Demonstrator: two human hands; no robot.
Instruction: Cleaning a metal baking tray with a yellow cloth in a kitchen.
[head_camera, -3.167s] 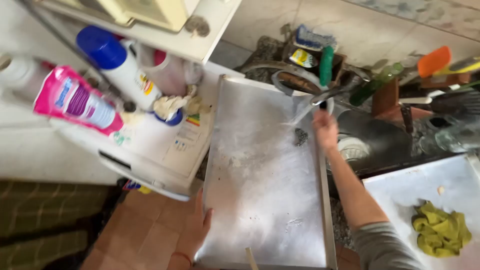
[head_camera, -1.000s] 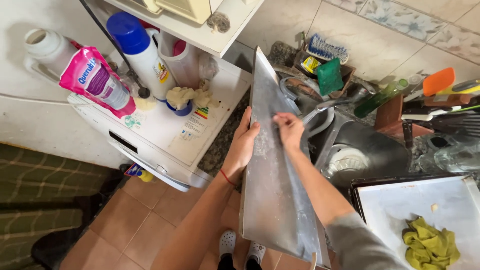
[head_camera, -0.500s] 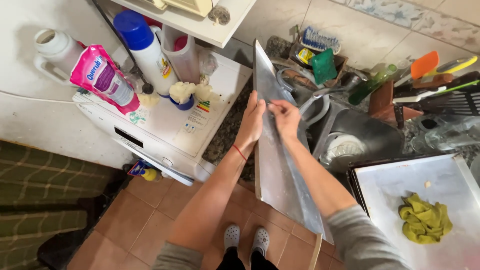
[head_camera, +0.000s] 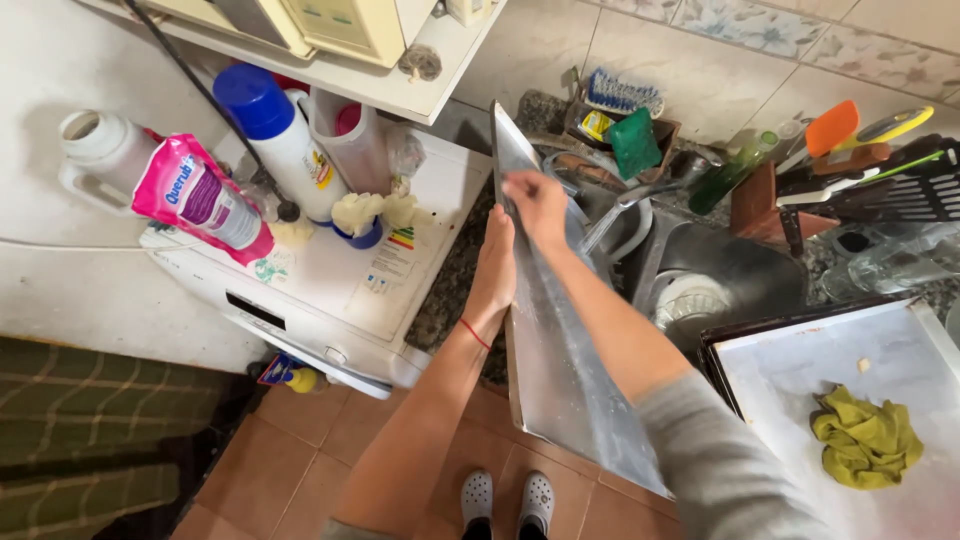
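Both hands on the metal baking tray (head_camera: 560, 370), which is tipped up nearly on edge between the white appliance (head_camera: 330, 290) and the sink (head_camera: 720, 270). Left hand (head_camera: 495, 275) lies flat and open against the tray's back face, bracing rather than gripping. Right hand (head_camera: 537, 203) is curled over the upper rim near the far corner; can't tell how firm that pinch is. Risks as I read them: the tray looks wet or floury, so the flat palm gives little hold, and a slip would drop the low corner toward the feet (head_camera: 510, 500) on the tile floor. The top corner sits close to the faucet (head_camera: 615, 215) and the green sponge (head_camera: 633, 143), so a swing could knock them. Second tray (head_camera: 800, 370) with a green cloth (head_camera: 866, 437) sits on the surface to the right, near the elbow, so it could get bumped.
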